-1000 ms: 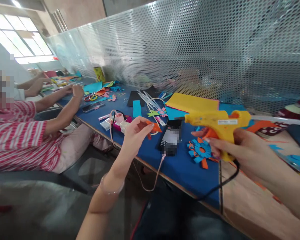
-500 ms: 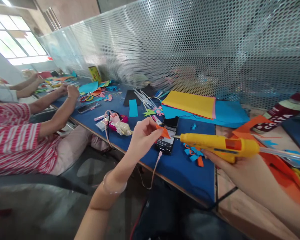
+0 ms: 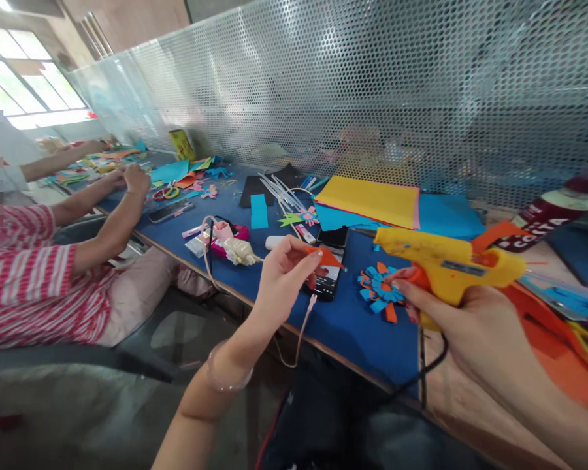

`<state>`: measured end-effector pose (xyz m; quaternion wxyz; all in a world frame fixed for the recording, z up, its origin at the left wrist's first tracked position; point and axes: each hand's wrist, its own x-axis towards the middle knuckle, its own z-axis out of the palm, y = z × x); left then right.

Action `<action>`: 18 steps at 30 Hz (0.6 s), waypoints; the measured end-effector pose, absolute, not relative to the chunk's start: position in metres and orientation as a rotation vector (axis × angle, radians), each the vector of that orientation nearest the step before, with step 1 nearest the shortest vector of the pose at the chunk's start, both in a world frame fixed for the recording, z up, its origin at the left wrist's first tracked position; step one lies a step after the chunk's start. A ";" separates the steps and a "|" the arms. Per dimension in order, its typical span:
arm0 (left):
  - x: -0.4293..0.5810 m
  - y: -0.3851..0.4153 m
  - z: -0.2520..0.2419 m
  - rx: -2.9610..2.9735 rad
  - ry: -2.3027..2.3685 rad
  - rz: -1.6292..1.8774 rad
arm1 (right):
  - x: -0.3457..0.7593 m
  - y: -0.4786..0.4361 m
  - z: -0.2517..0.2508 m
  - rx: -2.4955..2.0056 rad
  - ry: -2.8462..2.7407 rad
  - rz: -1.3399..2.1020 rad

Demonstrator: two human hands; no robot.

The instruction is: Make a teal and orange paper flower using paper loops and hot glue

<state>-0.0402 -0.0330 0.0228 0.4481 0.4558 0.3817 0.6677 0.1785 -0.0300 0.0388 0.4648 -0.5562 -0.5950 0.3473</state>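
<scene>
My left hand (image 3: 287,277) pinches a small piece of orange paper (image 3: 329,257) between thumb and fingers, above a phone (image 3: 327,287) lying on the blue table. In my right hand (image 3: 475,326) is a yellow hot glue gun (image 3: 436,258), its nozzle aimed left and slightly above the orange paper, apart from it. Right-hand fingers wrap the handle around the orange trigger. A blue and orange paper flower (image 3: 381,290) lies on the table just left of the glue gun's handle, partly hidden by those fingers.
Yellow paper sheets (image 3: 367,201) lie over blue sheets (image 3: 451,215) near the perforated metal screen (image 3: 372,85). A dark bottle (image 3: 551,215) stands at right. Glue sticks (image 3: 279,189), a pouch (image 3: 225,238) and a charging cable (image 3: 301,336) lie around. A co-worker in a striped shirt (image 3: 29,274) sits left.
The glue gun has turned and risen, its nozzle moving from beside the orange paper to above it. More of the paper flower shows now. My left hand stays nearly in place.
</scene>
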 end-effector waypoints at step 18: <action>-0.032 -0.034 0.020 1.106 0.953 1.760 | 0.198 -0.038 0.041 -1.311 -1.777 0.500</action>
